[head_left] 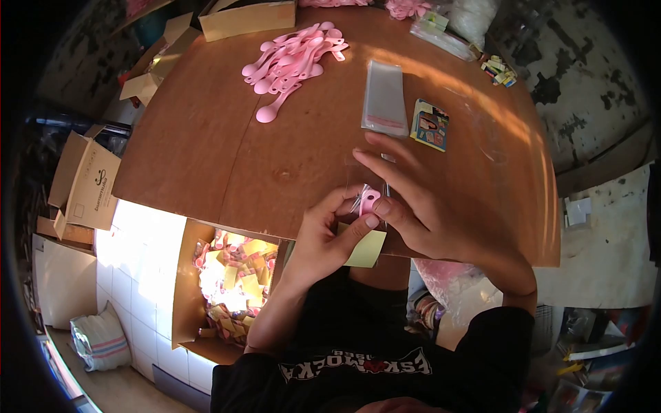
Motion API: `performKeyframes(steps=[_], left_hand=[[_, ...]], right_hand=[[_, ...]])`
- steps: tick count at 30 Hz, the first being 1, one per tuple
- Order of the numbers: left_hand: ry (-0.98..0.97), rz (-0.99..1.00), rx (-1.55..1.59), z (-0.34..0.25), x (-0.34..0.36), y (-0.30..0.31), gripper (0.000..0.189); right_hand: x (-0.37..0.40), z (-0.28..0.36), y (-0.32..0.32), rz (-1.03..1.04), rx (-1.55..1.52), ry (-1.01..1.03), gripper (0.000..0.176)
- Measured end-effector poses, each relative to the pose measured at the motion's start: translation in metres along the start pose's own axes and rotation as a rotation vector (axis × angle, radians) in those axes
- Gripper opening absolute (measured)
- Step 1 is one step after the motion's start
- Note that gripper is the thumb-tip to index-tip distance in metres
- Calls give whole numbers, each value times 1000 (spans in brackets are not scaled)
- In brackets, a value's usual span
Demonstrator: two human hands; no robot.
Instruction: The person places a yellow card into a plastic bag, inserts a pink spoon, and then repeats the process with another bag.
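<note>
My left hand [329, 237] is closed, thumb and fingers pinching a clear plastic bag at the pink spoon [370, 198] inside it. Only the spoon's handle end with its hole shows; the rest is hidden by my fingers. A pale yellow card [367, 249] sticks out below my left thumb. My right hand [430, 220] is on the other side, its thumb against the pink handle and its fingers stretched out and apart. Beyond my fingertips lie a stack of clear plastic bags [384, 96] and a stack of printed cards [430, 124].
A heap of pink spoons [292, 60] lies on the brown table [186, 138]. An open carton [187, 289] full of packed pieces with yellow cards stands by my left arm. Small boxes [498, 71] lie at the far right edge. Another cardboard box [86, 179] is at left.
</note>
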State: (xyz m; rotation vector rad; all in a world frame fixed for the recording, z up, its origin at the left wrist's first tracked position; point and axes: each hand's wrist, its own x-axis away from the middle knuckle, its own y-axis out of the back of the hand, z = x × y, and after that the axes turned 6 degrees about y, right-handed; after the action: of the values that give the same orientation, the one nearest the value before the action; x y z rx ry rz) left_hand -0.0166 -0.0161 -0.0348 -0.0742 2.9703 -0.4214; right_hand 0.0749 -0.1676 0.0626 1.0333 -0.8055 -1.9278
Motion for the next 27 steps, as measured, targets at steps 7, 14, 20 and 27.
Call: performKeyframes(steps=[7,14,20,27], left_hand=[[-60,-57,-286,-12,6,-11,57],[9,-42,-417,-20,10,-11,69],[-95,-45,-503,-20,9,-13,68],[-128,1,-529,-16,9,-13,65]], right_hand=[[-4,-9,11,-100,212,185,16],[-3,-3,9,-116,312,149,17],[0,-7,2,-186,413,232,19],[2,-9,4,-268,375,215,18]])
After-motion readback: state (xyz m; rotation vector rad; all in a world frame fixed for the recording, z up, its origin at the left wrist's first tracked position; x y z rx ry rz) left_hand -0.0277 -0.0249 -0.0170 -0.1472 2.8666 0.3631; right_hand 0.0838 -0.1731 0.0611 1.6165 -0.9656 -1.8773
